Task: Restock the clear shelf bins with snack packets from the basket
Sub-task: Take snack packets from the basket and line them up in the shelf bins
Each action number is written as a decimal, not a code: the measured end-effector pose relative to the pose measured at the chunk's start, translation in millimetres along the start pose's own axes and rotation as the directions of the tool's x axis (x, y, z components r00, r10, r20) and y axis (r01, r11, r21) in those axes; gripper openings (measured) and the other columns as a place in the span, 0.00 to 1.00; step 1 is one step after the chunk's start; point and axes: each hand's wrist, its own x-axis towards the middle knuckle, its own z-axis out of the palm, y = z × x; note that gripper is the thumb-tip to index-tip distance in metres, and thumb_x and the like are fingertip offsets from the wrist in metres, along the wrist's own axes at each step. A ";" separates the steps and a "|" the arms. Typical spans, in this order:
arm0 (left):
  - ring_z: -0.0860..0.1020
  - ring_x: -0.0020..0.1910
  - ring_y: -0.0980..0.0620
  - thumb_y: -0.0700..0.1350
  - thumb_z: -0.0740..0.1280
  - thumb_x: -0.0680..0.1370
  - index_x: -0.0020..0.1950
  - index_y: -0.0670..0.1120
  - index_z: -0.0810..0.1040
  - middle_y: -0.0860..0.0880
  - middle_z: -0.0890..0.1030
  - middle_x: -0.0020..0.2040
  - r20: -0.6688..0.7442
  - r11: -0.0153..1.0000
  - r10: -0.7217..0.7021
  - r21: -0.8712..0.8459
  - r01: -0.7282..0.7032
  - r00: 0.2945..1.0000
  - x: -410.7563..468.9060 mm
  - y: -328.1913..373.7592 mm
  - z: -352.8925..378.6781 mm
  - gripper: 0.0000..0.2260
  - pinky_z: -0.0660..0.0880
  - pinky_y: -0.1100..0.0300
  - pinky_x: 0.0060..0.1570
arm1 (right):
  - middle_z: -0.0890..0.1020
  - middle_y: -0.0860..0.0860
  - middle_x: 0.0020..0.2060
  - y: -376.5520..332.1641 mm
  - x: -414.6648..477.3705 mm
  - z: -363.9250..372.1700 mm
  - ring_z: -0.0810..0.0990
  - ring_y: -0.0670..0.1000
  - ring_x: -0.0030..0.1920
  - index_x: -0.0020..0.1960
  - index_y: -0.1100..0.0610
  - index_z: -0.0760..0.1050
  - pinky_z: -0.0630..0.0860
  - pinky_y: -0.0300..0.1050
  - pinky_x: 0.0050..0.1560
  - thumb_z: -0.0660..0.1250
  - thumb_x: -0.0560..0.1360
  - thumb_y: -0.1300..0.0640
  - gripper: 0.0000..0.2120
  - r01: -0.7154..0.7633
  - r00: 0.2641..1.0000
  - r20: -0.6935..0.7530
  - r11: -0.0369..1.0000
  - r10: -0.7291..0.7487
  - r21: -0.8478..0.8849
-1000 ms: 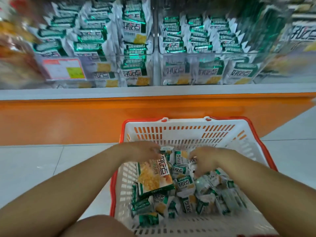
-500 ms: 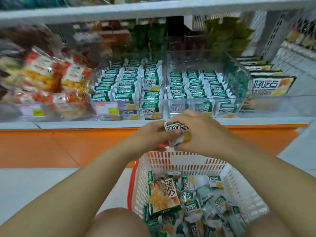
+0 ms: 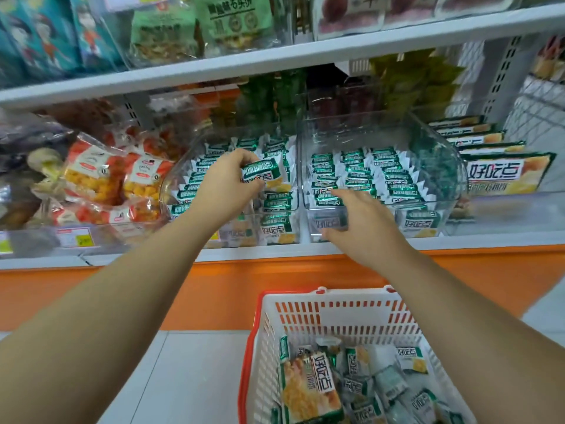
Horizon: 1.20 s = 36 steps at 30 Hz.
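So, basket (image 3: 324,293) sat nearest, w/ more pkts inside. L hand (image 3: 227,179) pinched one green pkt (image 3: 263,174) over left bin (image 3: 170,186), long axis approx crosswise, rows directly below it. R hand (image 3: 357,221) was loose and empty at right bin (image 3: 443,166) front. L was closer to the drop.

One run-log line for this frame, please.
phase: placing | left grip: holds snack packet at left bin | right grip: open, at right bin front | basket: packets inside
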 end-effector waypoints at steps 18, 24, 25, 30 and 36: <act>0.73 0.59 0.41 0.46 0.70 0.75 0.62 0.51 0.73 0.45 0.72 0.62 0.095 0.937 -0.037 0.350 0.001 0.995 70.7 -14.9 57.4 0.16 0.63 0.46 0.62 | 0.66 0.47 0.69 16.2 10.6 11.0 0.59 0.50 0.70 0.73 0.47 0.59 0.62 0.52 0.69 0.65 0.75 0.46 0.29 0.048 0.998 0.037 0.999 -0.048 0.005; 0.63 0.69 0.40 0.52 0.70 0.75 0.64 0.56 0.73 0.45 0.69 0.67 0.098 0.885 -0.060 0.465 0.008 0.993 69.7 -14.4 54.7 0.18 0.61 0.45 0.66 | 0.64 0.46 0.70 14.8 9.8 11.5 0.58 0.50 0.71 0.74 0.47 0.58 0.62 0.52 0.69 0.65 0.75 0.46 0.30 0.052 0.998 0.046 0.999 -0.051 -0.008; 0.62 0.70 0.41 0.53 0.70 0.75 0.66 0.56 0.73 0.45 0.68 0.68 0.104 0.888 -0.066 0.460 0.010 0.992 66.6 -13.0 52.2 0.20 0.61 0.45 0.67 | 0.64 0.46 0.70 14.9 8.7 11.8 0.58 0.49 0.71 0.74 0.47 0.58 0.61 0.52 0.70 0.65 0.75 0.47 0.29 0.057 0.998 0.042 0.998 -0.057 -0.019; 0.70 0.62 0.45 0.46 0.66 0.77 0.65 0.49 0.74 0.46 0.73 0.62 -0.217 0.985 0.137 0.131 -0.110 0.966 11.2 -8.1 50.9 0.16 0.67 0.49 0.61 | 0.68 0.49 0.67 22.2 -6.3 12.5 0.61 0.52 0.70 0.69 0.51 0.68 0.60 0.52 0.71 0.66 0.75 0.52 0.24 0.171 0.975 -0.120 0.976 -0.187 -0.131; 0.78 0.44 0.49 0.41 0.62 0.74 0.53 0.46 0.78 0.49 0.79 0.48 -0.205 0.914 0.394 -0.018 -0.406 0.896 -76.4 15.7 96.1 0.10 0.75 0.54 0.45 | 0.74 0.48 0.60 65.4 -38.5 22.8 0.72 0.50 0.60 0.62 0.53 0.75 0.69 0.44 0.56 0.66 0.76 0.56 0.15 0.140 0.984 -0.093 0.985 -0.150 -0.101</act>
